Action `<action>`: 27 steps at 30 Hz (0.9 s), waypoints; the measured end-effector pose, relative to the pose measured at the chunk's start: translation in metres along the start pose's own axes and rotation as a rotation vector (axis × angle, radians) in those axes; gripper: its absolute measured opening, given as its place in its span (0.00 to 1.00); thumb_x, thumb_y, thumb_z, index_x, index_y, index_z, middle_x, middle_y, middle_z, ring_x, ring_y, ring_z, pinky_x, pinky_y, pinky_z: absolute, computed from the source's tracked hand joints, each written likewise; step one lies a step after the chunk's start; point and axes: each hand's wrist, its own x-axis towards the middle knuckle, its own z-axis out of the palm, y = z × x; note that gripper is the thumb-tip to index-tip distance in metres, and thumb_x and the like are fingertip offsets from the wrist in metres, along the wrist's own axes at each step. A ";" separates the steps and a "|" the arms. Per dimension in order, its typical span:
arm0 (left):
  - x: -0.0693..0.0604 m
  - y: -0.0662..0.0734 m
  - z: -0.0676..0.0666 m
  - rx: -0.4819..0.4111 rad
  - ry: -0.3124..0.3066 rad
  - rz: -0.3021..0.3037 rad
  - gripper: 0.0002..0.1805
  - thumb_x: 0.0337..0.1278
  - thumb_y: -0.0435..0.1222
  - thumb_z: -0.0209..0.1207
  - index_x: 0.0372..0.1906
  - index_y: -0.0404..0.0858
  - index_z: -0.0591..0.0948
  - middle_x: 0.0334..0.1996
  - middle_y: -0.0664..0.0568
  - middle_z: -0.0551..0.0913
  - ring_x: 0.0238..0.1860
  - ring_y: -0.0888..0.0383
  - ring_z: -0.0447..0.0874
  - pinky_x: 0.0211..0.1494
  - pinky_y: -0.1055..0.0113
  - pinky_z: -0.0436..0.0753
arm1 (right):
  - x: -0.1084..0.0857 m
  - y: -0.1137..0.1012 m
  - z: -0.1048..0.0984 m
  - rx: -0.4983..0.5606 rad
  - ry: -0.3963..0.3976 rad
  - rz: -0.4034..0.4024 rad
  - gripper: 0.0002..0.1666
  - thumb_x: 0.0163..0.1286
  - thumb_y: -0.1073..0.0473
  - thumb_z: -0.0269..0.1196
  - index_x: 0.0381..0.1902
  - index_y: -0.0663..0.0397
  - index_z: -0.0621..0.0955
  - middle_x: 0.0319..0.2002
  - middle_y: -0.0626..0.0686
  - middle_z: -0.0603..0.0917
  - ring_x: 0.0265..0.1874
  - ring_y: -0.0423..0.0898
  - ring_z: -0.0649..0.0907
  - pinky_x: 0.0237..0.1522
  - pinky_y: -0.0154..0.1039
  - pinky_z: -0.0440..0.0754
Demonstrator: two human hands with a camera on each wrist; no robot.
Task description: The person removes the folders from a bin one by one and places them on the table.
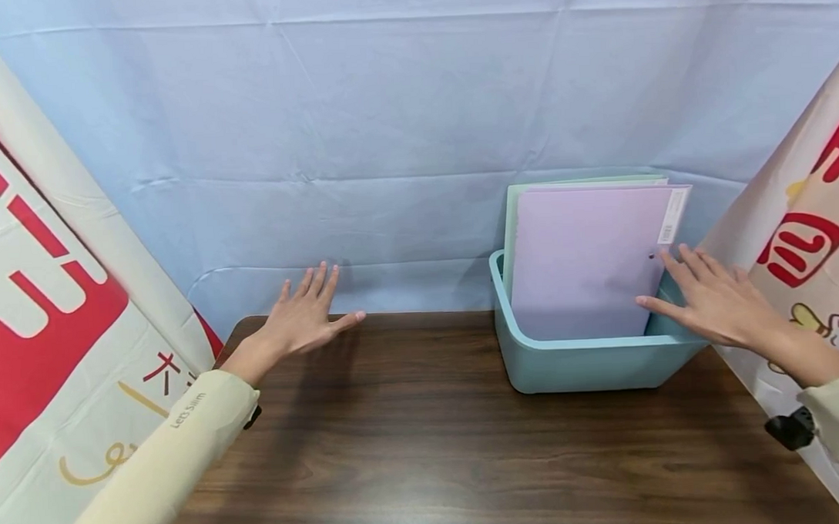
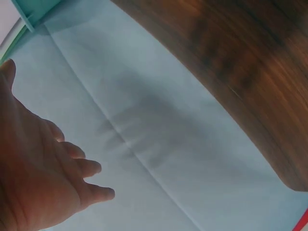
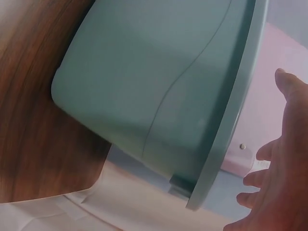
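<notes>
In the head view my left hand (image 1: 300,320) is spread over the table's back left part, holding nothing; the left wrist view shows its palm (image 2: 41,173) and parted fingers. My right hand (image 1: 722,301) hovers with fingers extended at the right end of a teal bin (image 1: 590,366). Inside the bin stand a purple folder (image 1: 586,264) and, behind it, a green folder (image 1: 512,236). The right wrist view has the hand (image 3: 284,168) beside the bin's rim (image 3: 231,120), in front of the purple folder (image 3: 264,96); whether it touches the folder cannot be told.
The brown wooden table (image 1: 412,447) carries the bin at its back right. Behind it hangs a pale blue cloth (image 1: 387,124). Printed cloths hang at the left (image 1: 46,306) and right (image 1: 808,256).
</notes>
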 end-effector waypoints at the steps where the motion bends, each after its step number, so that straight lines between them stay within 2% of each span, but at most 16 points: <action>1: 0.001 0.002 0.001 -0.007 0.002 0.003 0.59 0.69 0.77 0.37 0.87 0.42 0.37 0.87 0.39 0.38 0.86 0.37 0.39 0.82 0.30 0.40 | 0.000 0.002 0.000 -0.004 -0.001 0.001 0.62 0.76 0.29 0.55 0.86 0.59 0.42 0.81 0.78 0.45 0.78 0.80 0.48 0.65 0.90 0.44; 12: 0.009 0.023 0.007 -0.046 0.011 0.050 0.59 0.69 0.77 0.39 0.87 0.43 0.37 0.87 0.41 0.38 0.86 0.40 0.38 0.83 0.32 0.42 | 0.002 0.017 0.000 -0.012 -0.029 0.031 0.62 0.76 0.28 0.52 0.85 0.65 0.42 0.80 0.80 0.43 0.78 0.80 0.47 0.65 0.90 0.42; 18: 0.013 0.030 0.014 -0.053 0.018 0.065 0.59 0.69 0.77 0.38 0.87 0.44 0.37 0.87 0.42 0.38 0.86 0.40 0.39 0.83 0.32 0.42 | 0.008 0.027 0.003 -0.018 -0.049 0.030 0.63 0.77 0.28 0.51 0.84 0.66 0.41 0.80 0.80 0.42 0.77 0.81 0.47 0.65 0.90 0.44; 27: 0.020 0.043 0.021 -0.089 0.017 0.092 0.57 0.70 0.76 0.38 0.87 0.46 0.37 0.87 0.43 0.39 0.87 0.42 0.40 0.84 0.34 0.41 | 0.015 0.040 0.009 0.046 -0.070 0.045 0.61 0.79 0.30 0.51 0.83 0.70 0.41 0.79 0.81 0.42 0.76 0.83 0.48 0.63 0.90 0.44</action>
